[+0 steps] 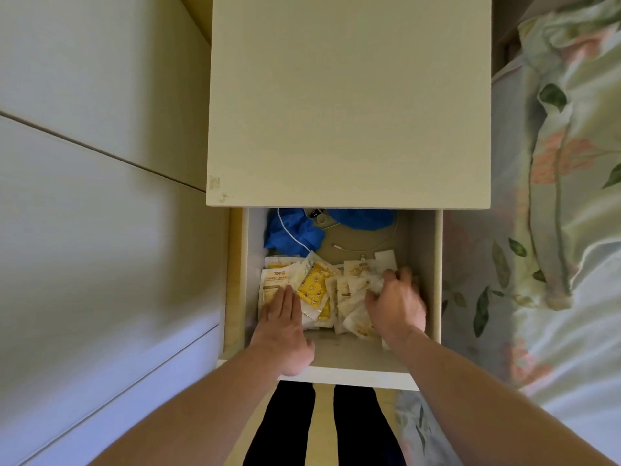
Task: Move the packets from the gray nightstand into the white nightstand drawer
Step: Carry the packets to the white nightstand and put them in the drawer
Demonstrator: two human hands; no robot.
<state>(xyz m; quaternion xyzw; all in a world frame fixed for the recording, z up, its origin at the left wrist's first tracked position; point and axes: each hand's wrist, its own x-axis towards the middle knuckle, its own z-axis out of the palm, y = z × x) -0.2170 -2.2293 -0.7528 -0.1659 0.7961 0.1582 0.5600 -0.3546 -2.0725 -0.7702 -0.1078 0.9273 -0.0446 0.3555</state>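
One white nightstand (347, 95) fills the upper centre of the view, top surface bare, with a chipped mark at its near left corner. To its right lies a bed (571, 196) under a floral cover; to its left stand pale cabinet panels (100, 196). The drawer (431, 264) is pulled out toward the person. At the drawer's back lies blue cloth (292, 232), with a white cable (373, 247) curving across it and over the drawer floor.

The packets (336, 294) lie in a loose, overlapping pile across the drawer's middle and near part. Most are pale; one is yellow (314, 285) and lies tilted on top near the pile's centre.

Left hand (282, 327): flat, fingers straight and together, palm down, pressing on the left side of the pile beside the yellow packet. Right hand (396, 304): fingers curled over the right side of the pile, gripping packets; edges are motion-blurred.

Below the drawer front, two dark-clad legs (363, 428) stand on the floor.
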